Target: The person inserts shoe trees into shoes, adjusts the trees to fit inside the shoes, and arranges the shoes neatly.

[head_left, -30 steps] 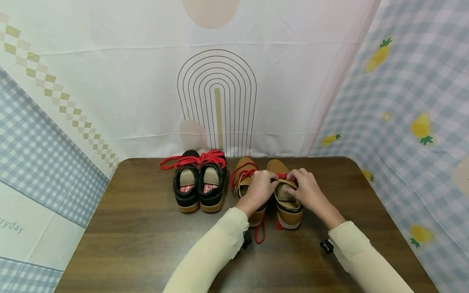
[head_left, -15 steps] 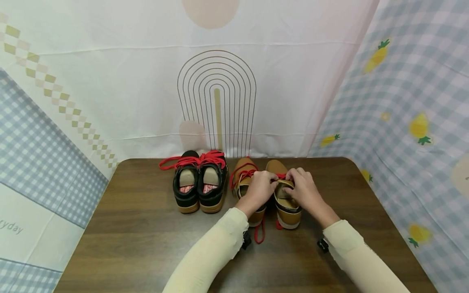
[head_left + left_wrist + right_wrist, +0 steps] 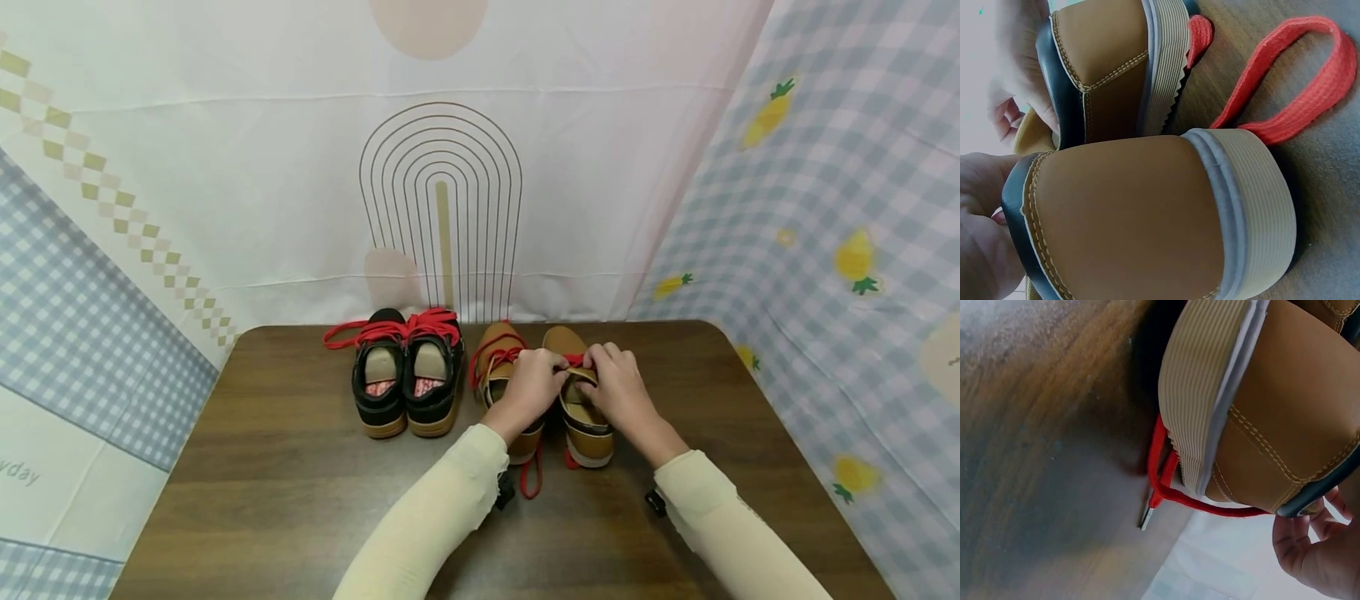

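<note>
Two tan shoes with red laces stand side by side, the left one (image 3: pixel 498 337) partly behind my left forearm. Both hands meet at the opening of the right tan shoe (image 3: pixel 589 446). My left hand (image 3: pixel 531 383) pinches the left side of its tongue (image 3: pixel 577 374), beside the red shoelace (image 3: pixel 574 359). My right hand (image 3: pixel 622 390) holds the tongue's right side, thumb dipping into the opening. The fingertips are partly hidden. In the left wrist view the tan heel (image 3: pixel 1129 212) fills the front; the right wrist view shows my right hand (image 3: pixel 1319 547) at the dark collar.
A pair of black shoes (image 3: pixel 381 412) with red laces stands left of the tan pair on the brown wooden table (image 3: pixel 300 517). A red lace loop (image 3: pixel 532 485) lies behind the tan heels. Patterned cloth (image 3: pixel 600 183) hangs behind and at both sides.
My right hand and forearm have shifted slightly left, and the heel of the right tan shoe has moved a little left with them. My left hand has barely moved.
</note>
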